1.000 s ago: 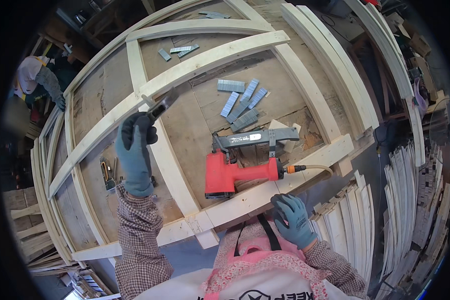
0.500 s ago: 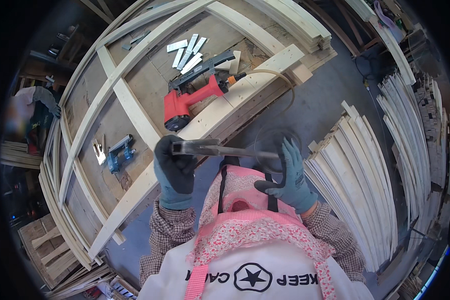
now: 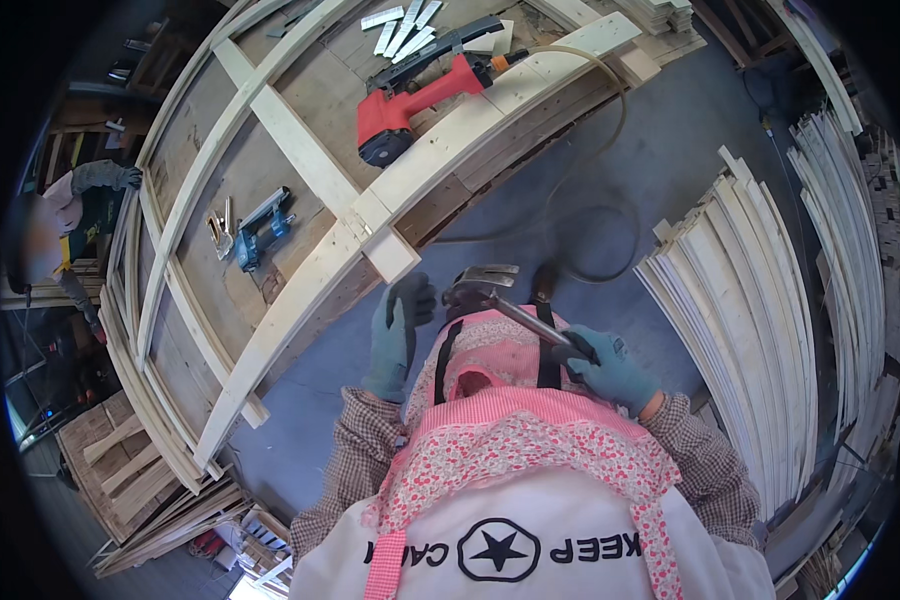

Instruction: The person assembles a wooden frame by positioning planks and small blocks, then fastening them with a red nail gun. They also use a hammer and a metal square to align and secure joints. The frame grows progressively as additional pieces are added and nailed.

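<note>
My right hand (image 3: 610,368), in a teal glove, grips the handle of a steel claw hammer (image 3: 490,292) held in front of my pink apron, its head pointing left. My left hand (image 3: 398,335), also gloved, hangs open just left of the hammer head, fingers spread, apart from it. Both hands are off the wooden frame (image 3: 310,280) on the workbench. A red nail gun (image 3: 410,95) lies on the frame at the top, its hose (image 3: 610,130) looping down over the floor.
Nail strips (image 3: 402,22) lie beside the red gun. A blue tool (image 3: 260,230) rests on the bench between the frame rails. Stacked thin wooden slats (image 3: 760,300) stand at the right. Another person (image 3: 60,225) works at the far left.
I have stepped back from the bench. The hammer passed from my left hand into my right hand, and my left hand let go of it.
</note>
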Demonstrator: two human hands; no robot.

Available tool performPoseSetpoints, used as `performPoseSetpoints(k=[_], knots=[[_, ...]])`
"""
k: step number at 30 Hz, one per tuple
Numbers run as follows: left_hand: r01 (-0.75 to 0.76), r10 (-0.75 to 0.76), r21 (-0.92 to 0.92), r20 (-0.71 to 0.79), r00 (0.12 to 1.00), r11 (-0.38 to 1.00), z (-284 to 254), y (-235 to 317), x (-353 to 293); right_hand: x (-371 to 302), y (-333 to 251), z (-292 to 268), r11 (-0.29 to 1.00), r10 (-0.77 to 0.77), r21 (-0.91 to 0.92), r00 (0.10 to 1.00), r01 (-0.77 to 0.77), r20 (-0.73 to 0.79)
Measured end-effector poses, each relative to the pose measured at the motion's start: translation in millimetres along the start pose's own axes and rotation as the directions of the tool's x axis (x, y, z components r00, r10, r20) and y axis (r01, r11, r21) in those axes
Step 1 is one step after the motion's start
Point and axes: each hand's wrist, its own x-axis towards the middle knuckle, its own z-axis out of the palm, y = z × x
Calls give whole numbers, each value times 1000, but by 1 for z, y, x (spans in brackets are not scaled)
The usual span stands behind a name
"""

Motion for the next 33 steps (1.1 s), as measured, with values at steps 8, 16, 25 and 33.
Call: performPoseSetpoints(k=[8,16,25,33], knots=[[103,352,938,-224,909,332,-207,-94,88,-1,-21,99,692,530,607,846,-391,-59],[309,-112,914,-289,951,265,-272,-114,123,79,-54,163,791,479,497,867,-358,-138],[305,-196,907,-256,947,289,-271,-110,124,179,-116,171,846,-173,381,869,372,-464],[325,-183,898,-281,942,295,-271,-102,127,237,-23,185,987,63,-123,952,-104,-300]])
